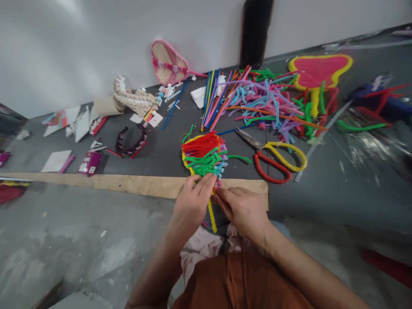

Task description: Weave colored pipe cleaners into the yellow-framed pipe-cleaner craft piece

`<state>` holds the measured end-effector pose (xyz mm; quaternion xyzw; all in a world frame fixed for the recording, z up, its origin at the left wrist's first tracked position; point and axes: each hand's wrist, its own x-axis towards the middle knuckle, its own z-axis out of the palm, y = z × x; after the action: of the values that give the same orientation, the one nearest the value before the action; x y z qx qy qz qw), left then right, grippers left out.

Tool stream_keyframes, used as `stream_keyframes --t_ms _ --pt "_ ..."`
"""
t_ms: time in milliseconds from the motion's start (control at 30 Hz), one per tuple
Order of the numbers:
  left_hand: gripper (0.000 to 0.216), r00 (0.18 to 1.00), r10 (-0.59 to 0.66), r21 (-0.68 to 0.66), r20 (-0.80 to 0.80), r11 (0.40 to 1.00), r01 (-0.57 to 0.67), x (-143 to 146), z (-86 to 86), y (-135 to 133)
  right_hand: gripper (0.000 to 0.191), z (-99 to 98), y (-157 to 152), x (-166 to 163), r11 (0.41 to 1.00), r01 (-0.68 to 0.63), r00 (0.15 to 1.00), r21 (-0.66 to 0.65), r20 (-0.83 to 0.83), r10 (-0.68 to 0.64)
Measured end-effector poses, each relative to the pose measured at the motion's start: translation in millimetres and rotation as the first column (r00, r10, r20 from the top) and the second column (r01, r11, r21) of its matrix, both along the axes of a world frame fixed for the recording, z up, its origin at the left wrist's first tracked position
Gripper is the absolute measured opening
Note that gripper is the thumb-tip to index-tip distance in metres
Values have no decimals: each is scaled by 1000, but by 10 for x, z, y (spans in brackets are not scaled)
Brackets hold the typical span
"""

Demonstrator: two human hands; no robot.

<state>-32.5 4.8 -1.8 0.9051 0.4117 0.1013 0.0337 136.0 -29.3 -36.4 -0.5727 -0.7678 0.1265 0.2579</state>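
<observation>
At lower centre both forearms rose from the bottom edge and met. The left hand (193, 201) was bent at the wrist, fingers curled over the lower edge of the fan (204, 156), and the right hand (243, 208) lay flatter, fingertips pinching the fan's base where the yellow stem (211, 219) hung between them. The fan, red above green, sat mid-frame just past the cardboard (128, 183); the scissors (278, 161) lay beyond to the right, the pipe-cleaner pile (257, 101) farther up.
</observation>
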Motion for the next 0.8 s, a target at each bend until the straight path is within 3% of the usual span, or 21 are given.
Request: stream_keyframes --t_ms 300,433,567,700,800 --pt "47 971 -55 -44 -231 998 46 103 195 160 20 30 11 -12 997 -31 996 -69 85 37" --pt "47 981 -12 -36 -193 999 5 57 186 291 24 63 16 -19 996 -30 996 -88 85 38" --pt "47 989 147 32 -22 989 -146 44 107 360 25 79 25 -22 991 -42 994 -125 98 55" --pt "61 959 282 69 -10 957 -280 188 66 358 24 86 35 -29 987 -41 990 -153 125 60" --pt "46 938 345 55 31 936 -347 312 49 363 24 107 42 -31 983 -37 990 -179 129 61"
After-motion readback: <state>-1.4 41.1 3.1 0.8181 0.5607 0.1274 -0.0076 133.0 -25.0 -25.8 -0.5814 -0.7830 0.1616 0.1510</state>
